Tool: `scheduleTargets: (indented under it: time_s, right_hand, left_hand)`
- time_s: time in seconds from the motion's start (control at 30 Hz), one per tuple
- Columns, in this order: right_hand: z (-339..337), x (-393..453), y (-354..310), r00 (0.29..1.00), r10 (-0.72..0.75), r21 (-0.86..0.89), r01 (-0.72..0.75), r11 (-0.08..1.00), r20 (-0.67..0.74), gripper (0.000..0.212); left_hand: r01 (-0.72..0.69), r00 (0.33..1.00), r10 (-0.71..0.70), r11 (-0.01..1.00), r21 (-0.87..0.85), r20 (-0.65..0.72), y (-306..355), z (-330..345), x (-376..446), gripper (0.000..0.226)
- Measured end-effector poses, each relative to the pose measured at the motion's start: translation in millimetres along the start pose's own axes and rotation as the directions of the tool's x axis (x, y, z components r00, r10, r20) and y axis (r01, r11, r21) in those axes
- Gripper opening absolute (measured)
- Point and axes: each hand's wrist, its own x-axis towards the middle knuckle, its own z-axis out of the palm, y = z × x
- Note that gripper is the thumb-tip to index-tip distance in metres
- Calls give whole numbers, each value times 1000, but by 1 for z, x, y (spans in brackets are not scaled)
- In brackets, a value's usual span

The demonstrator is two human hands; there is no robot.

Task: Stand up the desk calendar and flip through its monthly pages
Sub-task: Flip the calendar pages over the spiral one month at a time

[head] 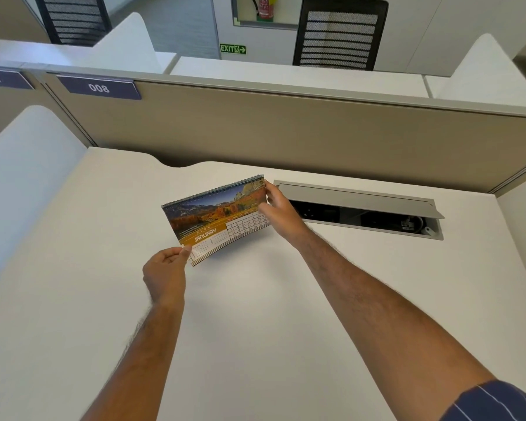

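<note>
Desk calendar [216, 218]: spiral-bound along its top edge, landscape format, open at a page lettered JANUARY on an orange band, with a mountain-and-red-rock photograph above and date grids below and to the right. It is held tilted, the binding toward 1 o'clock, above the white desk [255, 329] near its centre; whether any edge touches the surface cannot be told.

Obscured: the small print and date figures are too fine to be read; the calendar's back and stand are hidden. The cable tray [362, 208] recessed in the desk at 3 o'clock of the calendar is dark inside.

Left hand [164, 275]: closed in a pinch on the lower-left corner, at 7 o'clock. Right hand [281, 211]: clasped on the right edge, at 3 o'clock, thumb in front.
</note>
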Motion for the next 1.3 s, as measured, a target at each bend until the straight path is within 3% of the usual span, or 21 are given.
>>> scheduleTargets:
  time_s: [0.33,0.43,0.53,0.73,0.97,1.3]
  right_hand:
    - [-3,4,1,999,28,89,-27,996,-18,40]
    - [-4,3,-1,998,65,151,-63,987,-8,44]
    - [-5,4,-3,996,93,231,-93,969,11,44]
    - [-15,6,1,987,121,426,-156,891,110,76]
    - [-16,0,1,985,110,398,-153,905,130,72]
    - [-21,-1,-1,983,116,268,-150,952,139,74]
  left_hand:
    - [35,990,-31,999,-31,135,2,-3,-2,18]
    - [107,960,-62,982,-153,274,6,-10,-6,28]
    - [88,918,26,959,-268,395,14,-19,-7,30]
    - [127,888,120,864,-487,444,52,-31,-4,32]
    - [246,866,112,753,-610,487,93,-21,13,47]
    - [275,857,76,769,-577,510,96,-5,35,59]
